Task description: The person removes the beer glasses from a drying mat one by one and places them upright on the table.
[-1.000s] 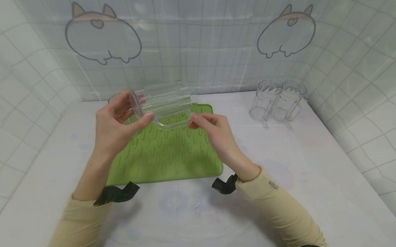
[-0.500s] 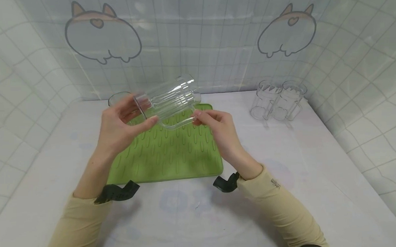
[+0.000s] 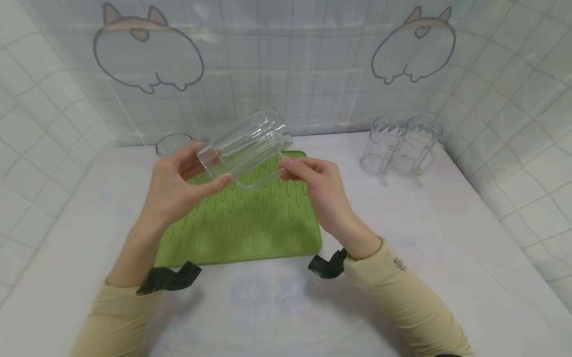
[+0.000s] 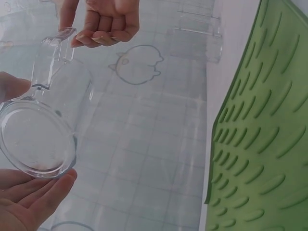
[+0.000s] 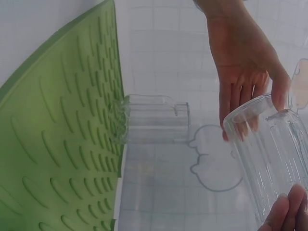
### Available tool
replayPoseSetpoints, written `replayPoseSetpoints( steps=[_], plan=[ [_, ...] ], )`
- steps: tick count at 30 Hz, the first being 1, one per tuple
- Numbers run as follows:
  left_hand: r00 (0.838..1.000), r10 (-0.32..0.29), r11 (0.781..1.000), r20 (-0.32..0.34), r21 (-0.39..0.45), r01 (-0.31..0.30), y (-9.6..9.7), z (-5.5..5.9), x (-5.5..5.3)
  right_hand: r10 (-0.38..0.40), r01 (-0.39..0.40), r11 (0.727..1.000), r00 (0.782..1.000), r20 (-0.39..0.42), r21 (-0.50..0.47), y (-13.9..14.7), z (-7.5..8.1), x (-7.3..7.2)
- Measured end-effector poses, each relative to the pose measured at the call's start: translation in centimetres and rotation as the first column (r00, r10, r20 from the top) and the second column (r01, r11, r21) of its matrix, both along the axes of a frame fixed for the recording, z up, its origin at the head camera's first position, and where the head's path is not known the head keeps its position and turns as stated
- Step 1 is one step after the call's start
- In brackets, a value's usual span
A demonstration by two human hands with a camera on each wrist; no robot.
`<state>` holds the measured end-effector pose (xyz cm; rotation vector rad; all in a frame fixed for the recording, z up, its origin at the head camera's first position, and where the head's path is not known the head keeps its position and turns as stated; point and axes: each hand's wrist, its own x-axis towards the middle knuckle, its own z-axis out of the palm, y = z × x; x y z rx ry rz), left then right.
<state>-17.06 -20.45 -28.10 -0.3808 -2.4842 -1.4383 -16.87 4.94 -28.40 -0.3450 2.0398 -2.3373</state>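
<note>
While the left hand (image 3: 174, 182) grips the base and the right hand (image 3: 316, 185) pinches the handle of one clear mug (image 3: 249, 145) tilted above the single green mat (image 3: 246, 227), a second mug (image 5: 156, 120) stands at the mat's far-left corner and two further mugs (image 3: 403, 146) right of the mat.
</note>
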Motion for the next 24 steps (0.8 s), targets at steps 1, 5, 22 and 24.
replayPoseSetpoints(
  steps=[1, 5, 22, 24],
  plan=[
    [1.000, 0.001, 1.000, 0.000, -0.014, -0.001, -0.02, -0.03, 0.01, 0.000, 0.000, 1.000, 1.000, 0.003, -0.004, 0.01, 0.02, 0.02],
    [1.000, 0.006, 0.999, 0.003, -0.045, -0.006, -0.07, -0.11, 0.06, 0.004, -0.004, 1.000, 1.000, 0.015, -0.010, 0.04, 0.05, 0.05],
    [0.990, -0.034, 0.990, 0.135, -0.131, 0.052, 0.37, -0.55, -0.01, 0.029, -0.026, 0.993, 0.999, 0.022, -0.114, -0.08, 0.28, 0.34],
    [0.989, -0.050, 0.988, 0.137, -0.136, 0.069, 0.53, -0.73, -0.08, 0.031, -0.029, 0.991, 0.999, 0.020, -0.131, -0.11, 0.22, 0.36]
  ],
)
